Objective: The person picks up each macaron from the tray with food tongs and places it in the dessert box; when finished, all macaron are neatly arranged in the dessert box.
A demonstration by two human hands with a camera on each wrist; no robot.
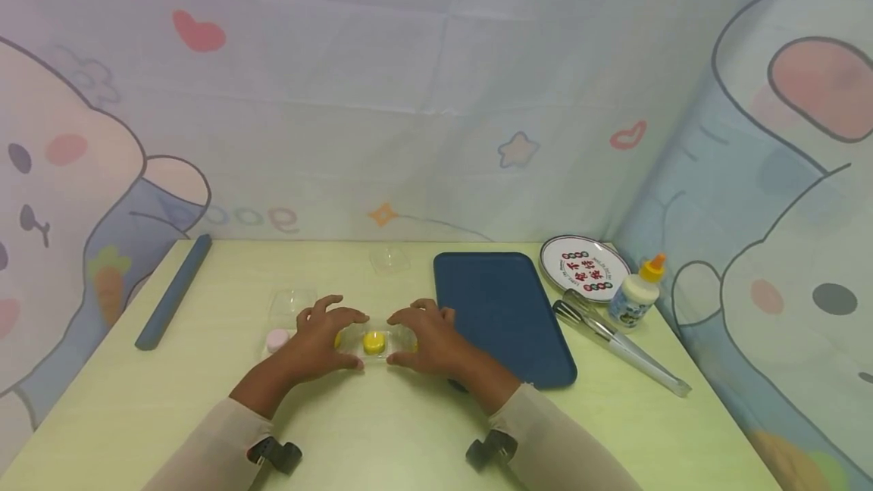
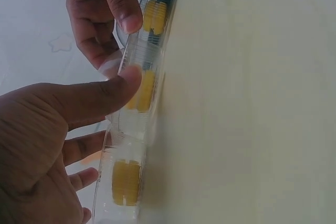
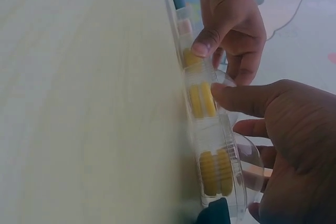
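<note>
A yellow macaron sits in a clear plastic box on the table, between my two hands. My left hand holds the box's left end, thumb at the near side and fingers behind. Its right end is held the same way by my right hand. Both wrist views show yellow macarons in clear boxes lined up in a row, such as the yellow macaron and the yellow macaron. Left of my left hand lies a pink macaron. My hands partly cover the outer boxes.
A dark blue tray lies right of my hands. Beyond it are a printed plate, metal tongs and a white bottle with an orange tip. A blue-grey rod lies far left. Clear plastic pieces include one at the back.
</note>
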